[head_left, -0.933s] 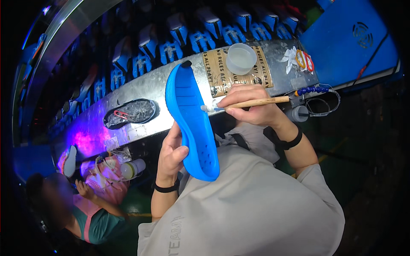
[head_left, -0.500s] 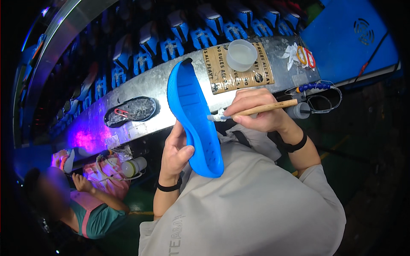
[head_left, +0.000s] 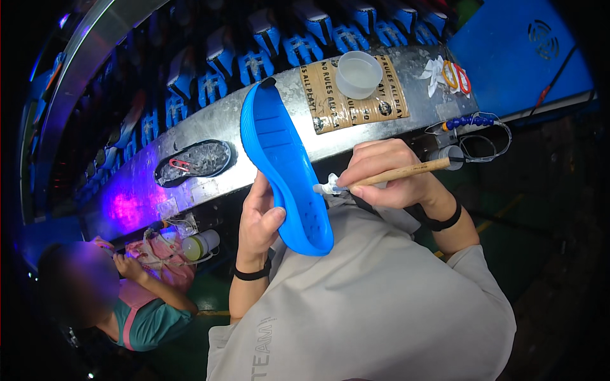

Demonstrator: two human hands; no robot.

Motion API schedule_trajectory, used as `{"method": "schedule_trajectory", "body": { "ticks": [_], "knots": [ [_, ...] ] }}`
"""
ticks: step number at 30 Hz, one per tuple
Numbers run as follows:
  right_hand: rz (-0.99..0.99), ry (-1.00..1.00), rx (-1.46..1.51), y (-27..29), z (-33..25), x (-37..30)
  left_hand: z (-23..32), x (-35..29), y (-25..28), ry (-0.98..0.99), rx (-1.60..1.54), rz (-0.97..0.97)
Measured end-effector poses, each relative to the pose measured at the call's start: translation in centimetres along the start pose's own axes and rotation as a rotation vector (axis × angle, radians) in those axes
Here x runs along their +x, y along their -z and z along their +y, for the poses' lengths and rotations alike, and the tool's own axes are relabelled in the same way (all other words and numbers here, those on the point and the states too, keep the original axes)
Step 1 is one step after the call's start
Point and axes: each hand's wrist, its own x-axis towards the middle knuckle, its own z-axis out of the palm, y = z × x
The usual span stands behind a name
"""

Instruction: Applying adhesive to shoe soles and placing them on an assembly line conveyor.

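Observation:
A bright blue shoe sole (head_left: 286,159) with raised side walls is held tilted above my lap, its far end over the metal bench. My left hand (head_left: 259,219) grips its left side near the lower half, thumb on the outer wall. In my right hand (head_left: 391,174) is a brush with a wooden handle (head_left: 406,170); white wrapping surrounds its head. The brush tip is at the sole's right inner edge, around the middle of its lower half; whether it touches I cannot tell.
On the metal bench (head_left: 216,130) lie a cardboard piece (head_left: 359,114) under a clear plastic tub (head_left: 359,76), scissors (head_left: 457,77) and a dark sole (head_left: 194,164) with a red clip. Behind them blue holders (head_left: 254,66) carry shoe parts. A co-worker (head_left: 146,311) sits at left.
The brush and my right hand have shifted slightly right and down along the sole's inner edge. The sole has moved a little up and left. The co-worker's head and hand have moved.

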Motion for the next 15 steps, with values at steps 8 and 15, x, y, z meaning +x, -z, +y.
{"method": "schedule_trajectory", "body": {
  "ticks": [8, 15],
  "knots": [
    [0.198, -0.333, 0.378, 0.7, -0.5, -1.2, 0.7, -0.1, 0.2, -0.018, -0.003, 0.031],
    [0.487, -0.436, 0.699, -0.2, 1.6, -1.1, 0.9, -0.3, 0.5, -0.003, -0.018, 0.086]
  ]
}}
